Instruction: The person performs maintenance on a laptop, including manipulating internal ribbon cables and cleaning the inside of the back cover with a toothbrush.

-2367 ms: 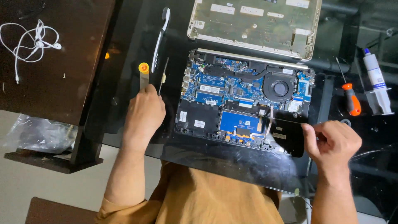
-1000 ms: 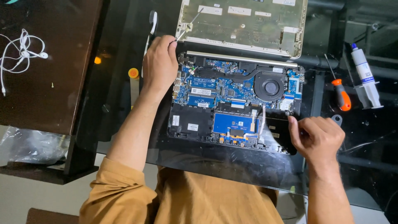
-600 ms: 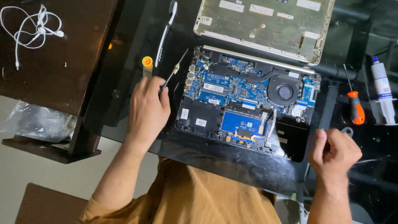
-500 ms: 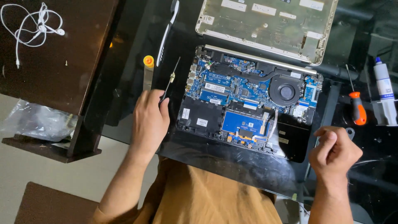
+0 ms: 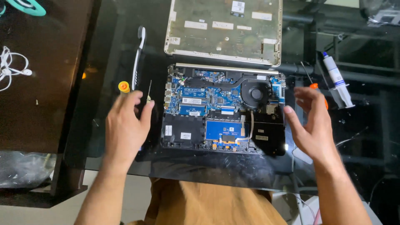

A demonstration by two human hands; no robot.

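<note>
An opened laptop [image 5: 223,114] lies on the dark glass table with its blue circuit board and round fan [image 5: 255,94] exposed. Its removed bottom cover [image 5: 225,29] rests just behind it. My left hand [image 5: 125,129] hovers at the laptop's left edge, fingers spread, holding nothing. A thin screwdriver [image 5: 148,91] lies just past its fingertips, beside a yellow-capped tool [image 5: 123,86]. My right hand [image 5: 310,125] is open at the laptop's right edge, palm facing left, empty. It partly hides an orange-handled screwdriver [image 5: 326,102].
A white and dark toothbrush [image 5: 138,56] lies left of the cover. A white syringe tube [image 5: 337,81] rests at the right. White earphones [image 5: 14,71] sit on the dark wooden table [image 5: 37,104] at the left. The glass table's near edge [image 5: 216,175] runs above my lap.
My left hand let go of the thin screwdriver, which now lies on the glass, and opened. My right hand opened and moved up beside the laptop's right edge.
</note>
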